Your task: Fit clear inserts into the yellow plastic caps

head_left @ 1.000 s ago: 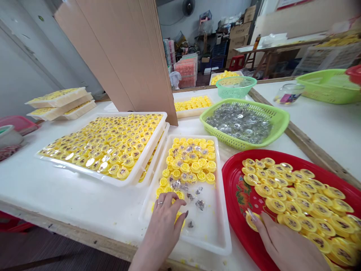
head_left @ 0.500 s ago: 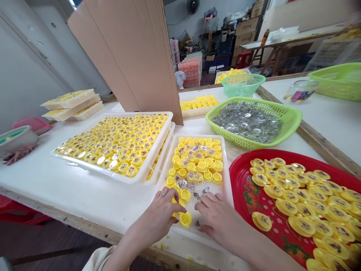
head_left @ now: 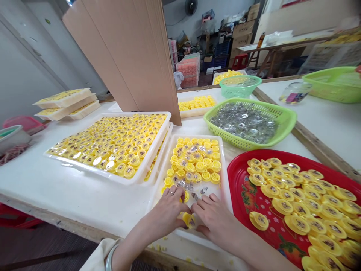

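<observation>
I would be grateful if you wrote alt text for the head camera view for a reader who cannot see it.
A person's left hand and right hand work among yellow plastic caps in a white plastic tray, beside a red tray of more caps and a green basket of clear glossy pieces.

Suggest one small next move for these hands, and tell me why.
Probably the right hand should push the loose yellow cap up toward the packed caps in the white tray. The cap lies apart from that group, between both hands, and the left hand is close enough to steady it.
</observation>
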`<move>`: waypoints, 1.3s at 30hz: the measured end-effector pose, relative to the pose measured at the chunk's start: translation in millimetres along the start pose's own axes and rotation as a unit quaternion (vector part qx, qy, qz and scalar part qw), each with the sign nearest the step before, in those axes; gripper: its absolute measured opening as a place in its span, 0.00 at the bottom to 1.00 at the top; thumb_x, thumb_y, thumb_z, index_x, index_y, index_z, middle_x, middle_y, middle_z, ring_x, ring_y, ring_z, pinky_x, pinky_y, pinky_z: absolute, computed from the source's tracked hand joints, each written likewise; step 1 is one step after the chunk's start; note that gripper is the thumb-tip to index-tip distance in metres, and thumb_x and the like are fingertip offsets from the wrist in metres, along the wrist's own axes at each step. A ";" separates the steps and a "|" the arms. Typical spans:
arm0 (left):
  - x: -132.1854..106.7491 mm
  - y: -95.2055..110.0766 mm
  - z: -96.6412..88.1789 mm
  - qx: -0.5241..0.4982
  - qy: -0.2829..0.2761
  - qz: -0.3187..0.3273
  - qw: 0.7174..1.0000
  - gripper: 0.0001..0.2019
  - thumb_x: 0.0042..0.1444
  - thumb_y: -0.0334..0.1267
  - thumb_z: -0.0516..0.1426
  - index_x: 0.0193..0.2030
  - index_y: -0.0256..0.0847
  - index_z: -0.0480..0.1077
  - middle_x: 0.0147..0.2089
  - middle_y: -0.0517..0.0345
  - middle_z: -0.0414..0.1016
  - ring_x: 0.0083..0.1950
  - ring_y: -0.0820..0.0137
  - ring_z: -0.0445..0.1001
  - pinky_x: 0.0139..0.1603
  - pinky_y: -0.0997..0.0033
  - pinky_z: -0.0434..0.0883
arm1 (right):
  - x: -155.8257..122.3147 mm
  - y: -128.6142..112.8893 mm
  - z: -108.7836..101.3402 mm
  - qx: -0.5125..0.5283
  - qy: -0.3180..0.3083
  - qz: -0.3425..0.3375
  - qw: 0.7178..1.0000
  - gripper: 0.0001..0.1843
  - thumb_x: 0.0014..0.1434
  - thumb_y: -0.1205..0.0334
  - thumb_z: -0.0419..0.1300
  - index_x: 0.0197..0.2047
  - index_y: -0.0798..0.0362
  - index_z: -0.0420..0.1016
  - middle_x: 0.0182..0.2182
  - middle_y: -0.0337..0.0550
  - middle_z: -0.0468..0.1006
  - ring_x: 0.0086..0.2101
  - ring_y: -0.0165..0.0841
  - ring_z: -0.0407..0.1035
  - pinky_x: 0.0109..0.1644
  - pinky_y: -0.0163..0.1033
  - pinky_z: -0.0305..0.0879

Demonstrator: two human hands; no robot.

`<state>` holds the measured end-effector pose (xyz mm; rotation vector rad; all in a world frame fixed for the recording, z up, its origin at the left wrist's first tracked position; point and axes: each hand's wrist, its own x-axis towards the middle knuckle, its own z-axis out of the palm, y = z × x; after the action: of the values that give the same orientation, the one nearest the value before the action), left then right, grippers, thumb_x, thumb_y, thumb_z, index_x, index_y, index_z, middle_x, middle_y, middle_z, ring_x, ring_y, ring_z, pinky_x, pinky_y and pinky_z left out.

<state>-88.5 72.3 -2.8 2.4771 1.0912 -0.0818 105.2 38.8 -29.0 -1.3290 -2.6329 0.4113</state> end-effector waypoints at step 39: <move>37.9 91.3 49.9 -0.812 0.180 0.026 0.554 0.17 0.64 0.44 0.56 0.58 0.46 0.67 0.45 0.53 0.72 0.40 0.72 0.72 0.40 0.72 0.70 | -47.4 13.2 -48.1 0.590 0.339 0.274 0.680 0.15 0.49 0.52 0.69 0.39 0.49 0.82 0.37 0.46 0.84 0.38 0.39 0.79 0.46 0.41 0.76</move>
<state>8.7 23.6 -23.4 0.7275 0.5581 1.0177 156.0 16.3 11.5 -1.2674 -0.8606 1.1339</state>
